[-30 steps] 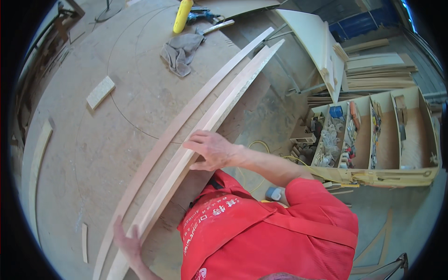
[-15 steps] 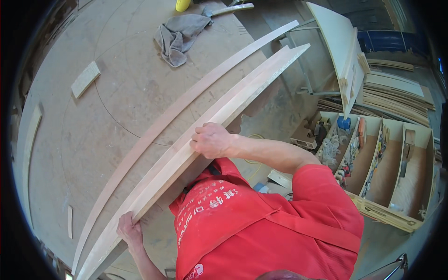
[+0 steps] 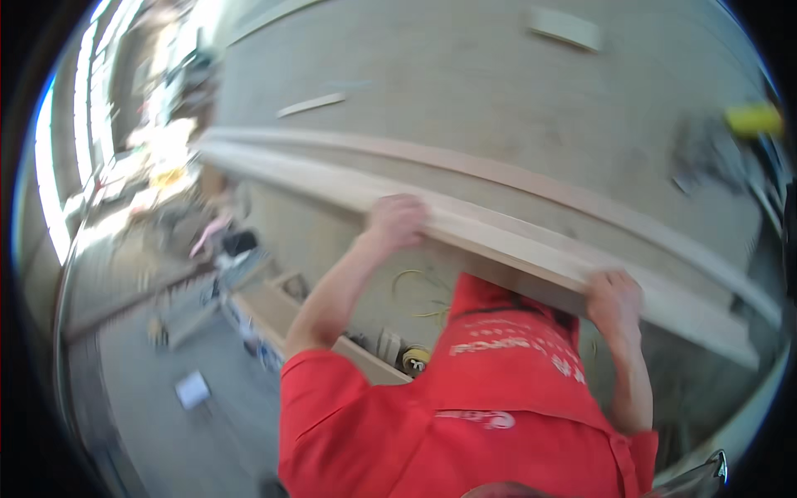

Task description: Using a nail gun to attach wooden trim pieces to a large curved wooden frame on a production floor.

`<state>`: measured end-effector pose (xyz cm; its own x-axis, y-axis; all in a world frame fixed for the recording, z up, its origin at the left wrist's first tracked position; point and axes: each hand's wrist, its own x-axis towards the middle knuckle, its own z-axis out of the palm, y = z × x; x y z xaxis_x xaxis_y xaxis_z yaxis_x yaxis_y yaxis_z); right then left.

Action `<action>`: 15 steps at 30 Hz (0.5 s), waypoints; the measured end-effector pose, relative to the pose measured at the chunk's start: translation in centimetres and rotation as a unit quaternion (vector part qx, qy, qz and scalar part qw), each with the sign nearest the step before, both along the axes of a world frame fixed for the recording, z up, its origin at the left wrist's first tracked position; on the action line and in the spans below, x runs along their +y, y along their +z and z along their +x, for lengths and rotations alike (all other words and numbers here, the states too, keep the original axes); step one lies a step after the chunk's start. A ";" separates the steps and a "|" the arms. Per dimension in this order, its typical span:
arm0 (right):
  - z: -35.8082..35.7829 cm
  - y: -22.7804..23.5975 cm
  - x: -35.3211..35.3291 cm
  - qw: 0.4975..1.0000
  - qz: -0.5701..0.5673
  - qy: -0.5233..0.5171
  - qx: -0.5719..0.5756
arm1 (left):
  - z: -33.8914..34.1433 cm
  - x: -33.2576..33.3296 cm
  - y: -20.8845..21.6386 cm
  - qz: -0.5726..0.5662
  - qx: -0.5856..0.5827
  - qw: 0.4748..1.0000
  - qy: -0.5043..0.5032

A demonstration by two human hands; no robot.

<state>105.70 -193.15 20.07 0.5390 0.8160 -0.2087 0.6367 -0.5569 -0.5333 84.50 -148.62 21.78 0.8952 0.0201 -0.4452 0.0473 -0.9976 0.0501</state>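
A long, pale, curved wooden piece with a thick edge lies along the near side of the table. My left hand is closed over its near edge, left of my body. Further right, my right hand is wrapped over the same edge, its fingers slightly blurred. Beyond the held piece runs a thinner curved wooden strip, roughly parallel to it and apart from both hands. The undersides of both grips are hidden.
On the broad table lie a small pale block, a narrow wood strip and a blurred grey cloth near a yellow object. Below left stand a wooden box and a yellow roll.
The whole view has swung round, so the wooden piece now runs from upper left to lower right. Both hands stay gripped on it.
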 end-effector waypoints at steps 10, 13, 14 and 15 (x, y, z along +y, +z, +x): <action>-7.6 6.2 1.8 0.999 -0.028 0.020 -0.006 | -6.5 -0.3 8.0 0.012 0.020 0.997 0.077; -11.1 6.4 1.8 0.998 -0.052 0.013 -0.014 | -9.8 0.3 8.0 0.003 0.028 0.996 0.087; -12.3 6.6 1.8 0.998 -0.066 0.004 -0.014 | -10.9 0.2 8.2 -0.005 0.039 0.995 0.088; -13.3 6.5 1.8 0.998 -0.064 0.009 -0.028 | -12.0 0.3 8.6 -0.014 0.048 0.995 0.088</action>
